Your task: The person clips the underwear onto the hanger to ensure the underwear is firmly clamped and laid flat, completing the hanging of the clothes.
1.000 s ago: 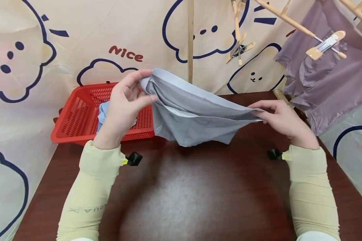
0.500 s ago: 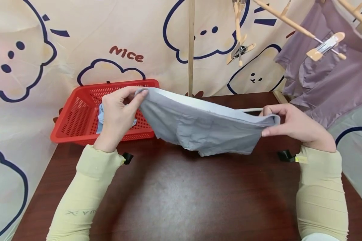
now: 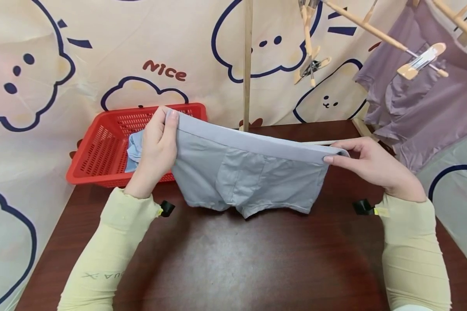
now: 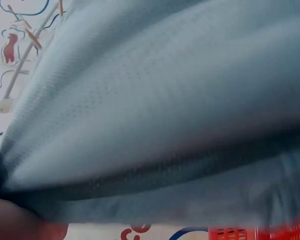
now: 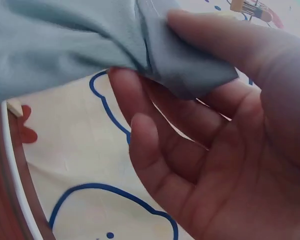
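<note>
A pair of grey boxer briefs (image 3: pixel 249 172) hangs spread between both hands above the table, its waistband on top and sloping down to the right. At the waistband's left end my left hand (image 3: pixel 159 144) pinches the cloth, thumb in front. My right hand (image 3: pixel 373 164) grips the other end between thumb and fingers; in the right wrist view the waistband corner is folded between thumb and fingers of that hand (image 5: pixel 215 130). Grey cloth (image 4: pixel 155 100) fills most of the left wrist view, with only a bit of the left hand (image 4: pixel 15 217) showing at its edge.
Behind the left hand stands a red basket (image 3: pixel 101 175) with light blue cloth (image 3: pixel 134 149) inside. Clips (image 3: pixel 422 60) hang from a wooden rack at the upper right, beside a hanging purple garment (image 3: pixel 432 95). An upright wooden pole (image 3: pixel 247 65) rises behind the dark table (image 3: pixel 233 268).
The briefs have turned from showing their open waist to showing their front, stretched flat. My left hand has shifted left, and my right hand has ended slightly right of its first place.
</note>
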`<state>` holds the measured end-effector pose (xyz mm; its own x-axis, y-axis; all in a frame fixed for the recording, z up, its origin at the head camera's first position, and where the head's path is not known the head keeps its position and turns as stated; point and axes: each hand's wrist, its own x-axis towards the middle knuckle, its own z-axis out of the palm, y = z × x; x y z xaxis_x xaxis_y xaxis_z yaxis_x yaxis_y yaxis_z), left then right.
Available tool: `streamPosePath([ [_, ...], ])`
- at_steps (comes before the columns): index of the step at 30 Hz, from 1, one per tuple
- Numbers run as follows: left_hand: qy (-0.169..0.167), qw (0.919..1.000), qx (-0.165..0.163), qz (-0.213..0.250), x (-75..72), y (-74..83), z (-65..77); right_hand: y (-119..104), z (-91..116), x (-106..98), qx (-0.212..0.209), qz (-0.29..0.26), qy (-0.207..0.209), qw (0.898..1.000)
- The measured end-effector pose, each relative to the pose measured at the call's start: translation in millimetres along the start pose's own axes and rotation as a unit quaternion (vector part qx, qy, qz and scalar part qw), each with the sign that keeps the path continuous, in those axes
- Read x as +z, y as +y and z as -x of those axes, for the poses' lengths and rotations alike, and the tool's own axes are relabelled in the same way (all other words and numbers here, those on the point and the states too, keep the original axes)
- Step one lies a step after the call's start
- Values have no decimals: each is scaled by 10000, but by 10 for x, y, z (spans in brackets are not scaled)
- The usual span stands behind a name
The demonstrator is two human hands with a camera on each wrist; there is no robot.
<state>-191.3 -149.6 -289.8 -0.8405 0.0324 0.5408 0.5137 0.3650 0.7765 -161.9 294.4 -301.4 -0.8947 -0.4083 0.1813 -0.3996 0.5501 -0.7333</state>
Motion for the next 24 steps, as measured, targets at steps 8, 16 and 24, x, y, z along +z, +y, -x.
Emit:
streamPosePath([
  [8,-493,9968,-478,-402,-113,-15,25,10,-7,-7,-106,124,494,9986],
  [16,-1807,9811,-398,-564,-341,-68,30,36,30,-68,-56,21,850,9964],
  [24,-1675,9835,-445,-509,-365,-78,47,38,56,-110,-99,201,992,9948],
])
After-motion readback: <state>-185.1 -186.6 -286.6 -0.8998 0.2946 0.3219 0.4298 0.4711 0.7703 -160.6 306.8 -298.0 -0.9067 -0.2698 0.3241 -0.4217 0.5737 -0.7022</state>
